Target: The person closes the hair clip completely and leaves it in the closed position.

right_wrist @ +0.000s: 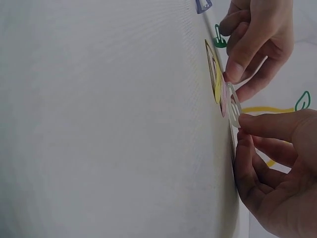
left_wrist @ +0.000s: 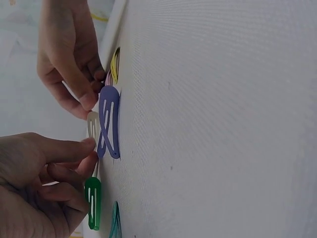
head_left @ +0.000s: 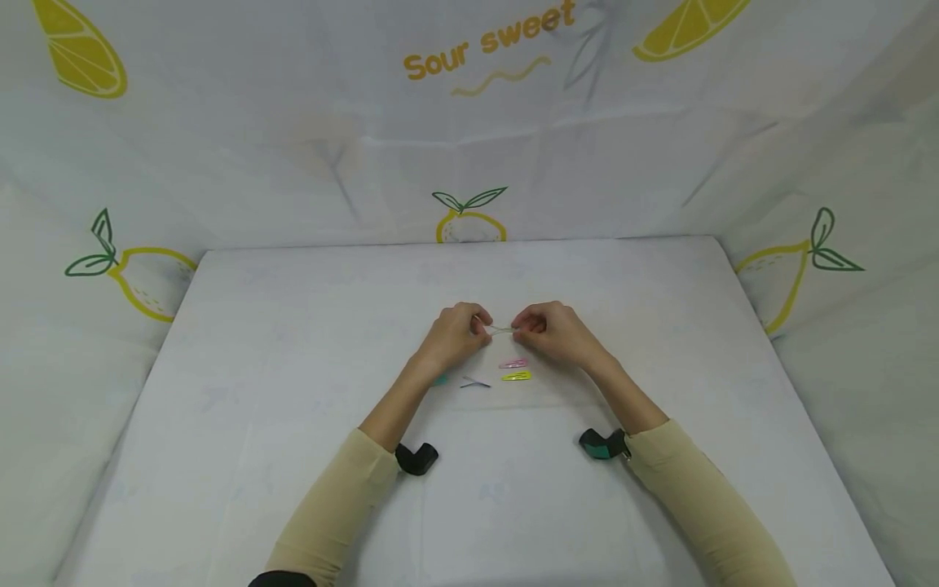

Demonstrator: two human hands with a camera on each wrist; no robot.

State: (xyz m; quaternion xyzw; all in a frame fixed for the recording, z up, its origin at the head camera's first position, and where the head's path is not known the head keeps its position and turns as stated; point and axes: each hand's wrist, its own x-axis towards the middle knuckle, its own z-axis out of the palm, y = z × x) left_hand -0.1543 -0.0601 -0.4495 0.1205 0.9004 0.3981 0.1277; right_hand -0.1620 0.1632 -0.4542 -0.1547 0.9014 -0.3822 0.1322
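A cream snap hair clip (head_left: 502, 330) is stretched between both hands above the table. My left hand (head_left: 456, 333) pinches one end between thumb and fingers, and my right hand (head_left: 556, 333) pinches the other. The right wrist view shows the clip (right_wrist: 234, 106) slanting between the two sets of fingertips; its ends are covered. Nearer to me than the hands lie a pink clip (head_left: 513, 364), a yellow clip (head_left: 517, 376) and a purple clip (head_left: 475, 382), whose prongs stand crossed. Beside my left hand, the left wrist view has a green clip (left_wrist: 93, 203) and a teal clip (left_wrist: 115, 223).
A white cloth covers the table (head_left: 257, 391). White curtains (head_left: 257, 163) printed with lemons rise at the back and both sides. Black wrist devices (head_left: 416, 459) sit at each forearm, by the beige sleeves.
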